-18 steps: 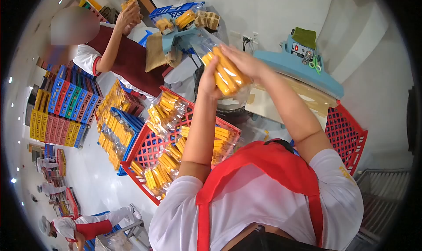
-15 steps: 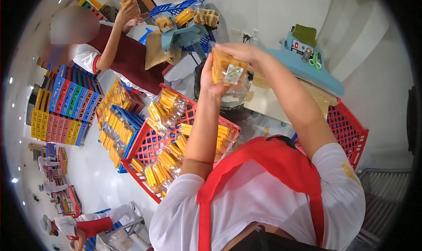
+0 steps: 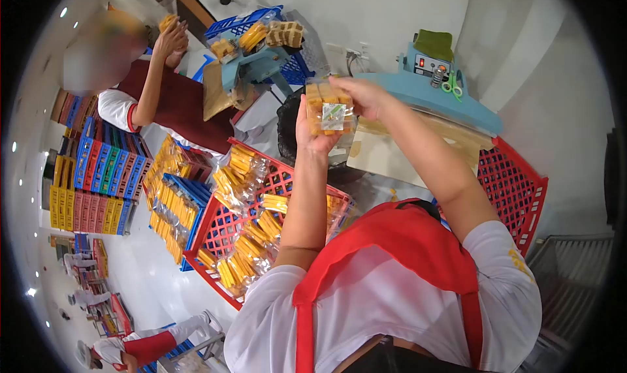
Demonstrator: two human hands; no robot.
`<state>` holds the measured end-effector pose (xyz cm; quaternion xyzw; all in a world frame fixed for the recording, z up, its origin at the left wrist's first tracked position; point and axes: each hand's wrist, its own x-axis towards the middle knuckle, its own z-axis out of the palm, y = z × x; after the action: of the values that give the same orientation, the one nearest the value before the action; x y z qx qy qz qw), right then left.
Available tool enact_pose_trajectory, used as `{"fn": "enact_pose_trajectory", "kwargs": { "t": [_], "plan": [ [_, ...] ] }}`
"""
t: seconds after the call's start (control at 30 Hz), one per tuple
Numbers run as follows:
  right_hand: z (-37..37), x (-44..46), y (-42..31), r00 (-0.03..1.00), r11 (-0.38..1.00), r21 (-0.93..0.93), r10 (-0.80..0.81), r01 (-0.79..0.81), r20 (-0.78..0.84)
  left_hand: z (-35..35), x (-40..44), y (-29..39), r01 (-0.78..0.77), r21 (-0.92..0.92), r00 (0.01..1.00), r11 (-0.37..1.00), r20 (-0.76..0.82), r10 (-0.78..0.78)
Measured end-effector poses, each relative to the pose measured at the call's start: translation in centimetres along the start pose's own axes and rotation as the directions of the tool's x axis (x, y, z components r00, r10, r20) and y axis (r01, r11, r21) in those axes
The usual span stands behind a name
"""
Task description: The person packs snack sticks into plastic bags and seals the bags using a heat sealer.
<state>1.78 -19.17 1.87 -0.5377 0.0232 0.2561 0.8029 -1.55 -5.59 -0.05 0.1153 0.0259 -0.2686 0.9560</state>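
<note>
Right now, both hands are clasped on a clear packet of yellow sticks [image 3: 321,95], held up near the upper middle of the frame with its label [image 3: 334,116] facing the camera. The left hand [image 3: 315,140] supports it from below and from its left side, the palm against the wrap; the right hand [image 3: 367,99] presses on its right edge.

Below and to the left, a red crate [image 3: 208,277] holds many similar packets, and the left forearm crosses in front of it, hiding part of the load. The right forearm cuts across a pale board [image 3: 385,152] and the near edge of a blue machine [image 3: 405,86] at upper right; on that machine lie a green cloth [image 3: 434,45] and green scissors [image 3: 452,86]. A second red crate [image 3: 513,197] stands at the right, partly behind the right arm. Just left of the packet sits a black bag [image 3: 287,128].

At upper left, a co-worker in a dark red apron [image 3: 183,105] lifts another packet [image 3: 168,23] beside a second blue machine [image 3: 258,69]. Stacked crates [image 3: 98,177] fill the left side.
</note>
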Motion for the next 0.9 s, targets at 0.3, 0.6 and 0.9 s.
{"fn": "enact_pose_trajectory", "kwargs": {
  "t": [0.3, 0.6, 0.9],
  "plan": [
    [-0.6, -0.2, 0.6, 0.999, 0.996, 0.082, 0.027, -0.028, 0.018, -1.3, 0.6, -0.6, 0.044, -0.042, 0.999, 0.998, -0.014, -0.044],
    [2.2, -1.1, 0.8, 0.990, 0.989, -0.027, -0.144, 0.144, 0.004, -2.2, 0.1, 0.1, 0.002, -0.084, 0.995, 0.996, 0.097, 0.006],
    [1.0, 1.0, 3.7, 0.998, 0.982, 0.178, -0.067, 0.067, -0.004, -4.7, -1.0, -0.2, -0.002, -0.087, 0.968, 0.996, 0.250, 0.024]
  ]
}}
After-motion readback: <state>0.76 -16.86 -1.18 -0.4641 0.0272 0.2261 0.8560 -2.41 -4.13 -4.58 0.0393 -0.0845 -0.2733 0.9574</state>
